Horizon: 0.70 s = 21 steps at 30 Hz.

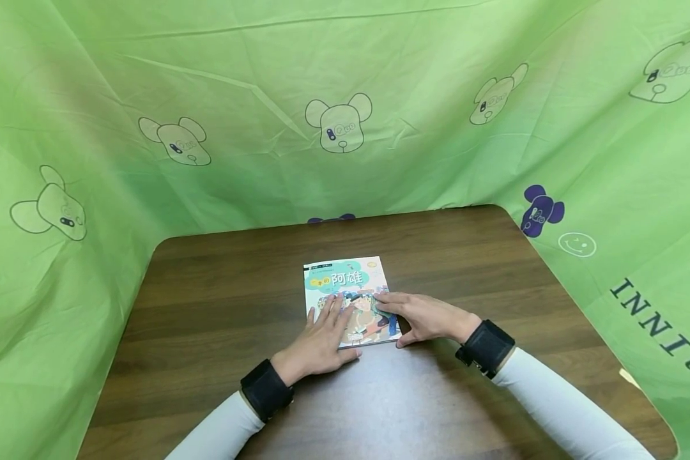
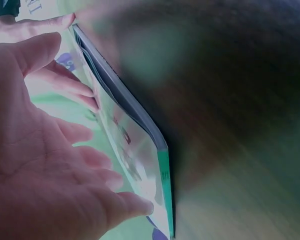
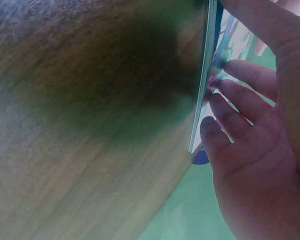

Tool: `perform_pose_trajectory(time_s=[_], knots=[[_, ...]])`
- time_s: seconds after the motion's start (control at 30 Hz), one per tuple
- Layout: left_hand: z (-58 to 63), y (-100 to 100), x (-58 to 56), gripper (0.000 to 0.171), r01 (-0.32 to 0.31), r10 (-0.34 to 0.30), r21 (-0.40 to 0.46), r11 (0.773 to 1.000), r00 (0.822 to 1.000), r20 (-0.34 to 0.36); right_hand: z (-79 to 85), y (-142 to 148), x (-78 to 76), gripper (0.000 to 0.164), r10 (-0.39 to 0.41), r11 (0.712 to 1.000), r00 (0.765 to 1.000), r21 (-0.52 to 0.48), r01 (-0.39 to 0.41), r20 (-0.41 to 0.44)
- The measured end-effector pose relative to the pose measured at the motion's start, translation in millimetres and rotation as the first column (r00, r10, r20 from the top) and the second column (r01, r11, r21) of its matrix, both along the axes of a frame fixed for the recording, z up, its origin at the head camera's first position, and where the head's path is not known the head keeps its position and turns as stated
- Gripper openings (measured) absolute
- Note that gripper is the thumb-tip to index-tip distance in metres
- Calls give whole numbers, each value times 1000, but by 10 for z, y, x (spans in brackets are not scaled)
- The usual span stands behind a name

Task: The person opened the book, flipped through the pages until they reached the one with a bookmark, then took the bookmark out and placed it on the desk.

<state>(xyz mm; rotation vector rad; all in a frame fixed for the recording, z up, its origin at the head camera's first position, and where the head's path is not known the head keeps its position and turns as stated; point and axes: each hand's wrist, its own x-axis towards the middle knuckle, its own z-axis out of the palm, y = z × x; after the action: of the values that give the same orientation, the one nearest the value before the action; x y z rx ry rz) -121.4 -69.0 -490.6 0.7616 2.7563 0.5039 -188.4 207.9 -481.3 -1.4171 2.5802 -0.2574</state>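
Note:
A thin picture book (image 1: 347, 279) lies closed on the table, its illustrated cover up and large white characters near its top. Spread over the lower left of the cover is my left hand (image 1: 320, 342), its fingers extended and its thumb by the book's near edge. My right hand (image 1: 422, 315) lies at the right side, fingertips touching the cover and thumb by the near right corner. In the left wrist view, the book's green spine (image 2: 164, 175) and slightly parted pages show. The right wrist view shows the book's side edge (image 3: 202, 85) beside fairly straight fingers (image 3: 240, 107).
The brown wood-grain table (image 1: 218, 287) has rounded far corners. Green cloth (image 1: 253, 179) printed with bear heads hangs behind it and along both sides. A small pale piece (image 1: 629, 378) sits at the table's right edge. Black bands (image 1: 267, 390) circle both wrists.

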Motion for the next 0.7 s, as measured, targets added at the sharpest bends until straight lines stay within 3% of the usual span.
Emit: perform_pose_trajectory(time_s=[0.33,0.7], knots=[[-7,72,3,89,-14,17,-61,998,999,48,4,-16,-19,84,-2,1000,998,-1,2,62],[-11,111,-24,85,-22,23,-111,994,1000,9,24,-37,-31,66,-19,999,996,-23,21,89]])
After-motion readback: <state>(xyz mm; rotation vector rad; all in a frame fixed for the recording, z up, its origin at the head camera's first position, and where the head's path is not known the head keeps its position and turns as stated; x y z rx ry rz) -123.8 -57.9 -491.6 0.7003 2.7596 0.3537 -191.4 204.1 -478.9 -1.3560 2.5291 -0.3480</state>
